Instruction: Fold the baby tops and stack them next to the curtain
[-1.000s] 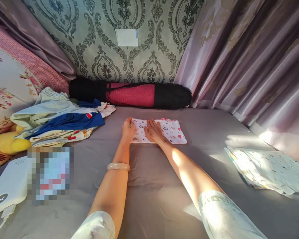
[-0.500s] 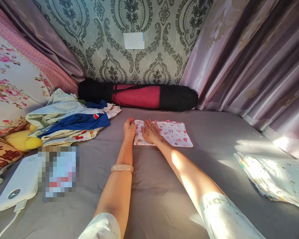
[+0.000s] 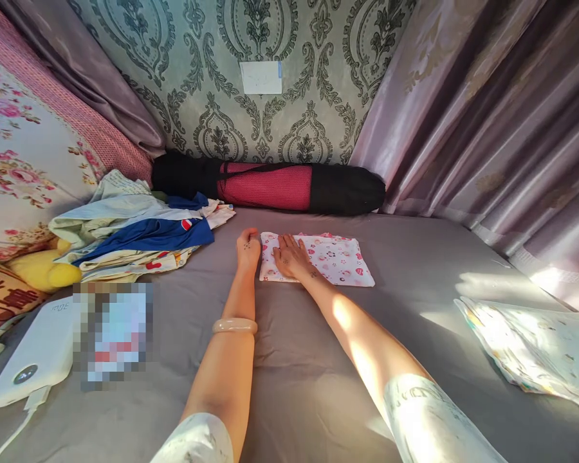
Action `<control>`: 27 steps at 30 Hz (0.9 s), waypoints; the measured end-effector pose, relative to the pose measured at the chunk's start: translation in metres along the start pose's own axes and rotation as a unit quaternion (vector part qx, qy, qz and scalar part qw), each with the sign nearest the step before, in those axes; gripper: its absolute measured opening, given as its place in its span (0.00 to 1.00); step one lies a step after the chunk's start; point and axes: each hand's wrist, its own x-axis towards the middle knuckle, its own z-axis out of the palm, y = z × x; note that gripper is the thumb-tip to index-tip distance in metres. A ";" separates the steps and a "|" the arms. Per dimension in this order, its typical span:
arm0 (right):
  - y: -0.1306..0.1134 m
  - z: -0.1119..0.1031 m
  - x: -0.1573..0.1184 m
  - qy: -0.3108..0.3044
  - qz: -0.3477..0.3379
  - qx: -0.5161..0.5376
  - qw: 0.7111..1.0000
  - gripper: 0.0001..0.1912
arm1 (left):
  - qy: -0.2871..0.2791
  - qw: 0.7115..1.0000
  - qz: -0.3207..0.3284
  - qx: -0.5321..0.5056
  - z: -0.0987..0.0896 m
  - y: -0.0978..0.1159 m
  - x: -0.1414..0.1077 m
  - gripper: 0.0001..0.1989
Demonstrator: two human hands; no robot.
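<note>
A folded white cloth with pink and red prints (image 3: 340, 259) lies flat on the grey sheet (image 3: 309, 341). My right hand (image 3: 291, 256) rests palm down on its left part, fingers spread. Just beyond the cloth's left edge is my left hand (image 3: 248, 249), a narrow strip of sheet between them. Its fingers look curled in, and most of them are hidden behind the back of the hand, so whether anything is in them does not show.
A black and red rolled bag (image 3: 265, 186) lies along the wall. Crumpled clothes (image 3: 145, 235) and a yellow plush (image 3: 48, 270) are at the left, near a white power bank (image 3: 33, 350) with a cable. Folded patterned cloth (image 3: 540, 350) lies at the right.
My left hand has shifted slightly left, away from the cloth's edge. My right hand stays on the cloth, almost unmoved.
</note>
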 end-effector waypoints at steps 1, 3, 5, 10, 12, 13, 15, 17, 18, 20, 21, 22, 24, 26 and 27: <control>-0.002 0.000 0.001 0.004 -0.004 -0.004 1.000 0.31 | 0.001 1.000 0.002 -0.001 0.000 0.000 0.000 0.23; -0.008 -0.001 0.002 0.016 -0.020 -0.010 1.000 0.30 | 0.003 1.000 0.009 -0.005 0.000 -0.002 0.001 0.23; -0.015 -0.001 0.005 0.027 -0.052 -0.015 0.998 0.30 | 0.005 1.000 0.013 -0.004 0.001 -0.003 0.003 0.23; -0.029 0.001 0.016 0.006 -0.094 -0.027 0.995 0.29 | 0.007 1.000 0.008 -0.007 0.000 -0.009 0.008 0.22; -0.029 0.003 0.019 -0.017 -0.079 -0.021 0.996 0.29 | 0.010 1.000 0.008 -0.005 -0.001 -0.010 0.008 0.22; -0.029 0.003 0.020 -0.023 -0.074 -0.017 0.997 0.29 | 0.011 1.000 0.009 -0.002 -0.001 -0.010 0.008 0.22; -0.027 0.004 0.021 -0.023 -0.073 -0.009 0.997 0.29 | 0.015 1.000 0.010 0.004 -0.002 -0.009 0.008 0.21; -0.026 0.004 0.020 -0.019 -0.077 -0.004 0.997 0.29 | 0.013 1.000 0.009 0.007 -0.002 -0.007 0.007 0.21; -0.026 0.003 0.019 -0.017 -0.078 -0.001 0.997 0.30 | 0.011 1.000 0.006 0.008 -0.002 -0.007 0.007 0.22; -0.026 0.002 0.013 -0.007 -0.078 0.002 0.997 0.30 | 0.006 1.000 0.003 0.010 -0.002 -0.006 0.007 0.22; -0.026 0.002 0.009 0.005 -0.079 0.001 0.997 0.30 | 0.005 1.000 0.001 0.011 -0.002 -0.006 0.007 0.22; -0.026 0.002 0.005 0.018 -0.082 -0.002 0.996 0.30 | 0.005 1.000 0.002 0.011 -0.001 -0.006 0.008 0.22; -0.027 0.003 -0.006 0.035 -0.095 -0.004 0.995 0.31 | 0.007 1.000 0.010 0.009 0.000 -0.008 0.009 0.21; -0.028 0.005 -0.016 0.025 -0.104 0.003 0.994 0.31 | 0.012 1.000 0.023 0.005 0.001 -0.009 0.010 0.20; -0.028 0.007 -0.020 0.015 -0.105 0.010 0.994 0.31 | 0.015 0.999 0.031 0.002 0.002 -0.010 0.010 0.20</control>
